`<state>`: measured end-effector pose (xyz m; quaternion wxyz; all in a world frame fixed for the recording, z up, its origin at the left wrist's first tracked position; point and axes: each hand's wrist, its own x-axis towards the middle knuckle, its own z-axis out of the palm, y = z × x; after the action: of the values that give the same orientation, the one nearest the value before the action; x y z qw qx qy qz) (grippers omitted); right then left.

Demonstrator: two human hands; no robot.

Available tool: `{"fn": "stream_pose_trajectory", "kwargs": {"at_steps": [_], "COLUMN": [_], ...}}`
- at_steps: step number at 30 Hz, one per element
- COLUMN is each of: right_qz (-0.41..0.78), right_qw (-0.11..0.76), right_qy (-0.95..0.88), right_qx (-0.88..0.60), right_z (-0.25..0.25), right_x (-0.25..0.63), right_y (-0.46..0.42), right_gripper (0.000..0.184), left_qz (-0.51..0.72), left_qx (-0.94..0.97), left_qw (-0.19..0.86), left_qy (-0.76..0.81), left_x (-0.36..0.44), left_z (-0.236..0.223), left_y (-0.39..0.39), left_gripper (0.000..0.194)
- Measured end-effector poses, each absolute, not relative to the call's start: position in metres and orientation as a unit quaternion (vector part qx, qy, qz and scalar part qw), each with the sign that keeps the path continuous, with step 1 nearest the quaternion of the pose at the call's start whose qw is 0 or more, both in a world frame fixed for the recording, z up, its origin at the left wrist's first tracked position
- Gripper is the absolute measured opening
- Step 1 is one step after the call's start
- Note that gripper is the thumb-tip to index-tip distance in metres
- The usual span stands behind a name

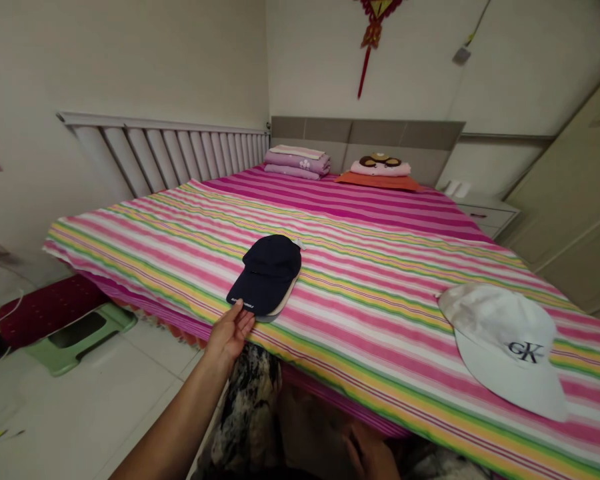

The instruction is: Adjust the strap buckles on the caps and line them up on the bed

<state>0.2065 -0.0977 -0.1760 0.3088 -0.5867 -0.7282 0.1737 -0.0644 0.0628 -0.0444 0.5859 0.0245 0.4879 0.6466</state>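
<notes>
My left hand is closed on the front edge of the brim of a navy baseball cap, thumb on top and fingers below. White lettering runs along that brim edge. A beige and grey edge of what looks like another cap shows underneath the navy one. To the right lies a white cap with dark letters on its front, its brim towards me. Low in shadow by my lap is my right hand, below the bed's edge and touching no cap. Its fingers are too dark to make out.
A striped sheet covers the bed. Folded purple bedding and a pink pillow lie by the headboard. On the floor at left are a green stool and a dark red item. A nightstand stands at right.
</notes>
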Motion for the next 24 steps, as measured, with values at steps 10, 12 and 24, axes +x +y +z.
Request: {"fn": "stream_pose_trajectory", "kwargs": {"at_steps": [10,12,24], "right_qz": [0.183,0.2,0.554], "right_qw": [0.311,0.298,0.569], "right_qy": [-0.731,-0.736,-0.47], "right_qx": [-0.579,-0.574,-0.386], "right_z": [-0.188,-0.186,-0.058], "right_x": [0.209,0.209,0.211], "right_y": [-0.101,-0.101,-0.039], "right_gripper": [0.029,0.027,0.057], "left_qz": [0.684,0.697,0.473], "left_qx": [0.06,0.092,0.24], "left_qw": [0.61,0.634,0.838], "left_qy": [0.396,0.322,0.125], "left_x": [-0.072,-0.071,0.005], "left_z": [-0.003,0.007,-0.067], "left_y": [0.088,0.093,0.013], "left_gripper": [0.012,0.013,0.035]}}
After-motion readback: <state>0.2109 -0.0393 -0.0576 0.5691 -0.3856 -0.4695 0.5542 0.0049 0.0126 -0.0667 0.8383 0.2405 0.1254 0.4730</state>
